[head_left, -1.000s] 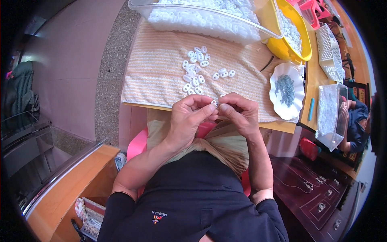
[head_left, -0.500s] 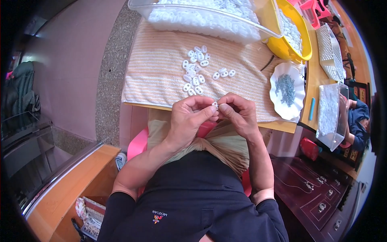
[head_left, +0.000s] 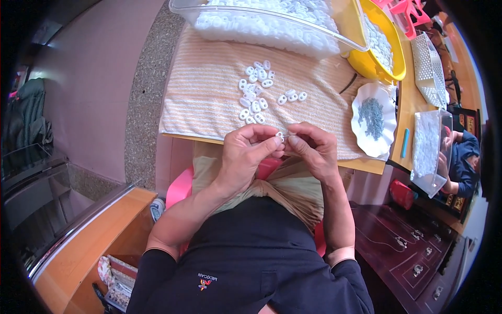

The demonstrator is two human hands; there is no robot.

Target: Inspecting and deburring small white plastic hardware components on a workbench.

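Between thumb and fingers of my left hand [head_left: 250,152] is a small white two-holed plastic piece [head_left: 280,136], held just off the table's near edge. My right hand [head_left: 317,152] is close beside it, thumb and forefinger pinched on a thin, sliver-like part [head_left: 287,136] that reaches toward the white piece. That part is too small to name. Beyond my hands, a loose cluster of similar white two-holed pieces [head_left: 254,104] lies on the striped towel [head_left: 204,89]. A few more white pieces [head_left: 291,95] sit to the right of it.
A clear bin [head_left: 272,21] full of white pieces stands at the back, beside a yellow basin [head_left: 398,57]. A scalloped white plate [head_left: 361,138] holds small grey-blue bits. At the right, a co-worker [head_left: 464,159] sits by another clear box [head_left: 431,180].
My right hand has drawn slightly right, so a small gap with the thin part in it now shows beside the white piece. My left hand stays nearly still.
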